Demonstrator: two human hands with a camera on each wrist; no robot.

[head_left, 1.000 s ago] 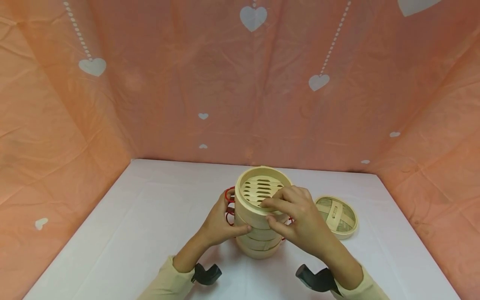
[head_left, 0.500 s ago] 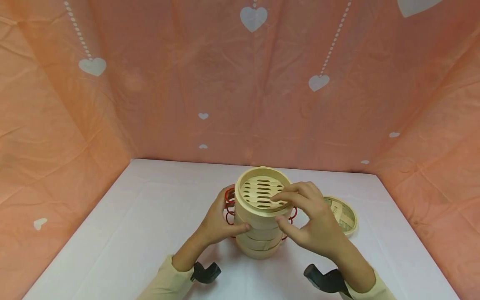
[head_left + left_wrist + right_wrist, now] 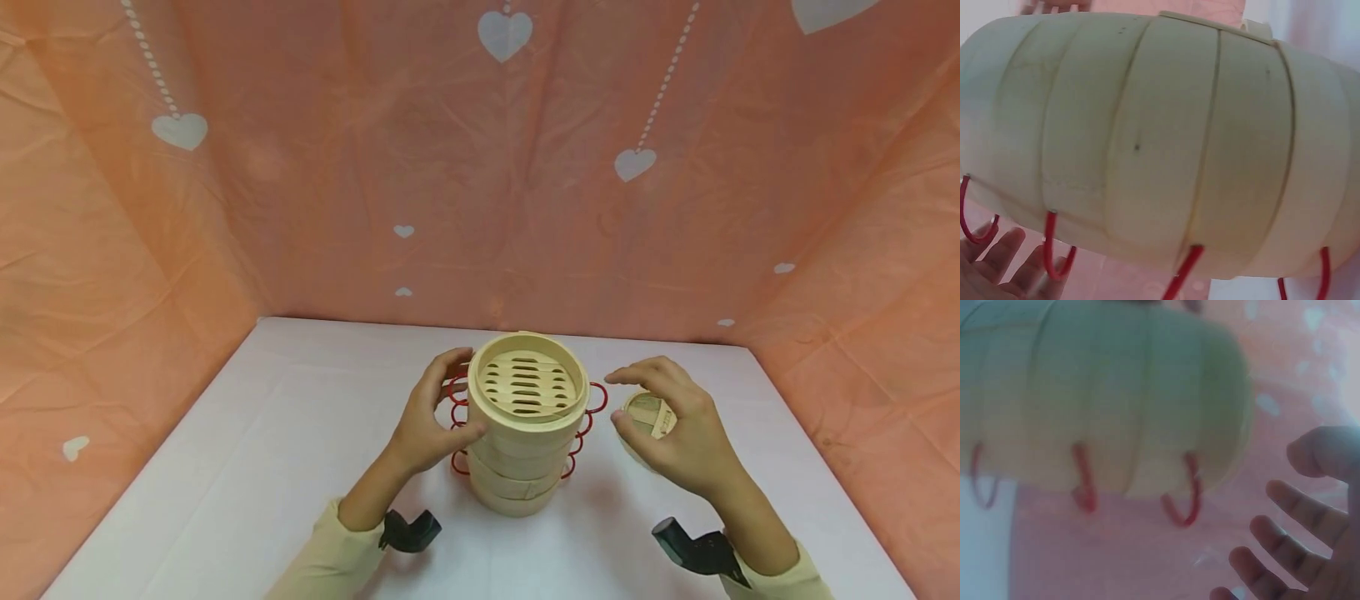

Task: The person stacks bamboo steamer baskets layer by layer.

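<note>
A tall stack of round bamboo steamer baskets (image 3: 521, 454) stands upright in the middle of the head view, its slatted top tier uncovered. Red loop handles (image 3: 598, 398) run down both sides. My left hand (image 3: 429, 421) is at the stack's left side, thumb by the front wall and fingers behind the handles; those fingers (image 3: 1000, 256) look loosely extended in the left wrist view. To the right, my right hand (image 3: 686, 429) hovers apart from the stack, fingers spread around nothing. It partly hides the woven steamer lid (image 3: 647, 411) beyond it.
A white table (image 3: 225, 467) carries everything. Orange cloth (image 3: 495, 183) with pale hearts walls in the back and both sides. Black curved wrist mounts (image 3: 693, 546) stick out below each hand.
My right hand has left the top basket's rim and moved right, across the lid. My left hand has loosened from the stack, its thumb a little higher. The stack has barely shifted.
</note>
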